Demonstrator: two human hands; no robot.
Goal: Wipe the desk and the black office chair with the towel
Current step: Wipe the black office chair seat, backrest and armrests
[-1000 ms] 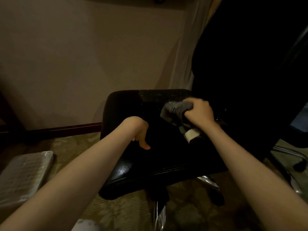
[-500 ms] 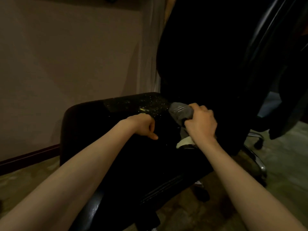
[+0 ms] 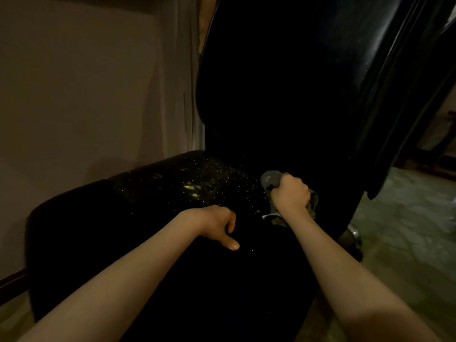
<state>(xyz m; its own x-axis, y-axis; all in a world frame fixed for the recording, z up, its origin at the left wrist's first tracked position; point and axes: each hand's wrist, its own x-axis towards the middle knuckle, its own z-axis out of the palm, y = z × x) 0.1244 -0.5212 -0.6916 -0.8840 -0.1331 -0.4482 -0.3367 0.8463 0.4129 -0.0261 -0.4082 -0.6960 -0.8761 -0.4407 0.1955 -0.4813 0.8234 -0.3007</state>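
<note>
**Item:** towel (image 3: 271,179), grey, bunched into a wad.
**Location:** at the back of the chair seat (image 3: 148,230), right of the seat's middle. It is pressing into the crease where the backrest (image 3: 283,95) is rising from the seat.
**Holder:** right hand (image 3: 290,193), fingers wrapping tightly round the wad. A loose tail of cloth is hanging out on the wrist side of the hand.
**Handling, as judged:** soft, light, limp cloth, giving under pressure and folding wherever it is squeezed. A full-fist hold on the gathered middle is suiting it, since a corner pinch would be letting it drag and flap. It is not fragile, and it is likely gliding easily over the seat's glossy upholstery.

**Item:** left hand (image 3: 214,222), near the seat's middle, fingers curling in, thumb sticking out, holding nothing. Whether it is bearing down on the seat cannot be told.

**Item:** pale specks (image 3: 204,180), lying scattered over the seat's back part, left of the towel.

**Containers:** none showing.
**Desk:** not showing.
</note>
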